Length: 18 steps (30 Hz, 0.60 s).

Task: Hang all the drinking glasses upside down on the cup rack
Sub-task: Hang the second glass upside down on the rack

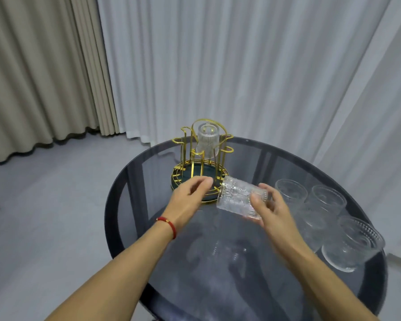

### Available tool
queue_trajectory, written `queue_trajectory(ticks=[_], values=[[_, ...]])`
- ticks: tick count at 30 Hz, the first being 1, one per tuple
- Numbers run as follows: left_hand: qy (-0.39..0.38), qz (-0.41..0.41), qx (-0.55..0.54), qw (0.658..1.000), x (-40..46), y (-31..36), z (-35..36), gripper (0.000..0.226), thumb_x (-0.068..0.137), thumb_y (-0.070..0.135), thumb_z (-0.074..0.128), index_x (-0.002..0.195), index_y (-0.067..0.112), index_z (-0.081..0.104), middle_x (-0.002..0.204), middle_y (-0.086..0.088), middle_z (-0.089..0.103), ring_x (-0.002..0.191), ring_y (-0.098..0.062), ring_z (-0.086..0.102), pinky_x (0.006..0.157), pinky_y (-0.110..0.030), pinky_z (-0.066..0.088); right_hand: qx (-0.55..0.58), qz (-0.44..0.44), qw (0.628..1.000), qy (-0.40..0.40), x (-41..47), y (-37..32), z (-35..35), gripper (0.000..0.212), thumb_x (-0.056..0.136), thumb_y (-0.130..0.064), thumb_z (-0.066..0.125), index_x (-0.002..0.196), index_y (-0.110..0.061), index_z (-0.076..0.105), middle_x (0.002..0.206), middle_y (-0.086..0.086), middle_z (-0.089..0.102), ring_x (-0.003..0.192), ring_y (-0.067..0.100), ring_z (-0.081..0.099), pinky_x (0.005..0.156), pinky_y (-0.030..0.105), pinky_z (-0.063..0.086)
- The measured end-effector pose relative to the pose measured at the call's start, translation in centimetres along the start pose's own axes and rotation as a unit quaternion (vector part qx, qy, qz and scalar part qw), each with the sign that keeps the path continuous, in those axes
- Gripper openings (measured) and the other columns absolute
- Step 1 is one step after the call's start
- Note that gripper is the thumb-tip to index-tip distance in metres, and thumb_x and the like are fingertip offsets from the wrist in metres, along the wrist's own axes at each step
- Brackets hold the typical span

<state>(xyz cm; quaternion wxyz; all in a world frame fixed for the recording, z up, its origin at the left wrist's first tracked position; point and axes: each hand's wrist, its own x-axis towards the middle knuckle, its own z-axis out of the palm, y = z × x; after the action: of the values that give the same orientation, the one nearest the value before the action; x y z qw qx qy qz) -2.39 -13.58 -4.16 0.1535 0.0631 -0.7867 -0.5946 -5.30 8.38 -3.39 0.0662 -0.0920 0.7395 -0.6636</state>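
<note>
A gold wire cup rack with a dark green round base stands at the far left of the table. One ribbed clear glass hangs upside down on a rear prong. My right hand grips another ribbed glass by its base, tilted on its side with the mouth toward the rack. My left hand hovers beside that glass's rim, fingers apart, holding nothing, just in front of the rack's base. Several more clear glasses stand upright at the right of the table.
The round dark glass table reflects my arms. A red bracelet circles my left wrist. Beige and white curtains hang behind, over a grey floor.
</note>
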Motion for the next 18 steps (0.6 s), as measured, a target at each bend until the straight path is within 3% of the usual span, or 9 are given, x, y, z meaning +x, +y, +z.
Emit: queue_trajectory(ticks=[2,4,7,11,13,15,16,18], values=[[0.052,0.057,0.22,0.973,1.1,-2.2,-1.1,0.025,0.097,0.038,0.058,0.114,0.026,0.072,0.113,0.003,0.068,0.108,-0.014,0.06,0.093,-0.035,0.054,-0.103,-0.068,0.99,0.066,0.5,-0.9,-0.8,0.053,0.095,-0.043,0.073,0.143,-0.039,0.051,0.148,0.002,0.058,0.136,0.023,0.057,0.109,0.051,0.052],[0.028,0.076,0.333,0.94,2.0,-4.1,-1.4,0.027,0.095,0.026,0.063,0.121,0.026,0.07,0.119,0.004,0.062,0.114,-0.013,0.054,0.099,-0.034,0.052,-0.117,-0.124,0.98,0.103,1.2,-2.5,-1.5,0.057,0.093,-0.036,0.078,0.143,-0.04,0.052,0.142,-0.002,0.062,0.132,0.02,0.061,0.111,0.052,0.05],[0.024,0.107,0.358,0.927,3.2,-5.3,-1.0,0.022,0.093,0.022,0.07,0.115,0.023,0.075,0.114,0.003,0.062,0.111,-0.015,0.054,0.095,-0.035,0.055,-0.113,-0.186,0.97,0.112,2.5,-6.2,-1.5,0.059,0.085,-0.043,0.082,0.139,-0.044,0.056,0.126,-0.015,0.068,0.11,-0.004,0.068,0.095,0.03,0.056],[0.043,0.131,0.349,0.927,4.1,-5.4,0.1,0.018,0.095,0.015,0.068,0.109,0.018,0.08,0.105,-0.003,0.064,0.103,-0.021,0.055,0.083,-0.036,0.055,-0.106,-0.257,0.957,0.08,5.8,-12.5,0.9,0.07,0.077,-0.05,0.08,0.143,-0.038,0.057,0.13,-0.006,0.067,0.111,0.001,0.067,0.082,0.009,0.054],[0.026,0.141,0.363,0.921,4.0,-5.5,1.0,0.023,0.098,0.017,0.063,0.115,0.019,0.078,0.107,-0.004,0.063,0.106,-0.021,0.053,0.081,-0.035,0.054,-0.124,-0.285,0.948,0.065,8.3,-15.1,3.0,0.071,0.081,-0.043,0.081,0.146,-0.032,0.055,0.135,-0.002,0.065,0.121,0.013,0.065,0.087,0.015,0.056],[0.016,0.135,0.379,0.915,3.9,-5.6,1.7,0.025,0.1,0.018,0.06,0.12,0.022,0.075,0.109,-0.003,0.062,0.11,-0.021,0.05,0.079,-0.038,0.056,-0.165,-0.301,0.938,0.047,11.1,-17.3,5.6,0.071,0.085,-0.038,0.08,0.149,-0.027,0.053,0.143,-0.003,0.062,0.132,0.017,0.06,0.107,0.034,0.054],[0.019,0.126,0.385,0.914,4.0,-5.6,1.8,0.026,0.1,0.018,0.061,0.122,0.023,0.074,0.111,-0.002,0.061,0.112,-0.021,0.049,0.079,-0.039,0.056,-0.19,-0.302,0.934,0.033,12.4,-18.2,7.0,0.071,0.086,-0.037,0.08,0.151,-0.025,0.053,0.146,-0.003,0.061,0.135,0.017,0.058,0.112,0.036,0.05],[0.023,0.109,0.392,0.913,4.2,-5.7,1.9,0.027,0.098,0.017,0.064,0.123,0.025,0.073,0.114,-0.001,0.06,0.114,-0.021,0.049,0.08,-0.039,0.057,-0.243,-0.296,0.924,-0.001,14.7,-19.2,9.6,0.072,0.088,-0.033,0.081,0.153,-0.019,0.052,0.151,0.001,0.06,0.138,0.018,0.057,0.109,0.026,0.044]])
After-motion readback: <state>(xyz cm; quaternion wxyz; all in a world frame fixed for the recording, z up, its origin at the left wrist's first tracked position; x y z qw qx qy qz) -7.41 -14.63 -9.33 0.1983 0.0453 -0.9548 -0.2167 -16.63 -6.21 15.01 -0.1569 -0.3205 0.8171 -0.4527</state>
